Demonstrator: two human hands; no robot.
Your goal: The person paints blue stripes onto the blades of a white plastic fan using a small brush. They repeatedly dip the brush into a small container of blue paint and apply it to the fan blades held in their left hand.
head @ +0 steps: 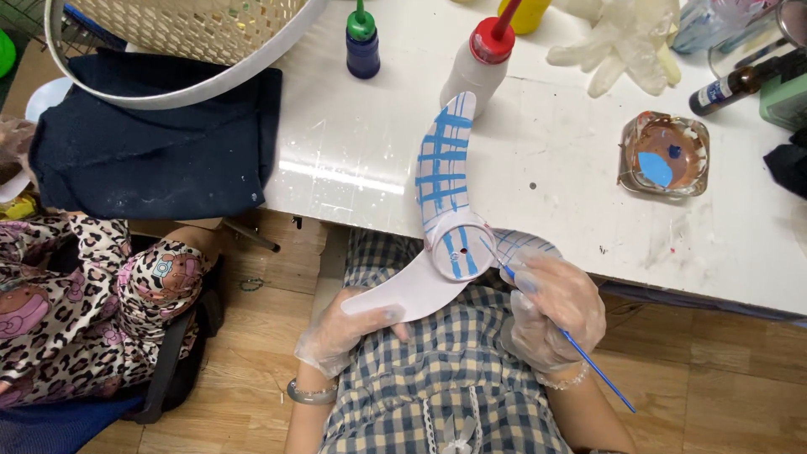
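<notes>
Your left hand (340, 332) grips white three-blade fan piece (445, 210) tip; right hand (551, 311) pinches blue brush (601, 370); piece overhangs bench (546, 168) edge; paint dish (664, 154) well apart.

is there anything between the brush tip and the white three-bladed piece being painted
Nothing visible. The right hand holds the brush with its tip at the piece, which the left hand steadies by one blade.

Clear plastic gloves on my left hand (336, 336) and right hand (555, 313); blue-checked dress (white lace trim), silver bangle (309, 393), beaded bracelet (565, 382).
</notes>
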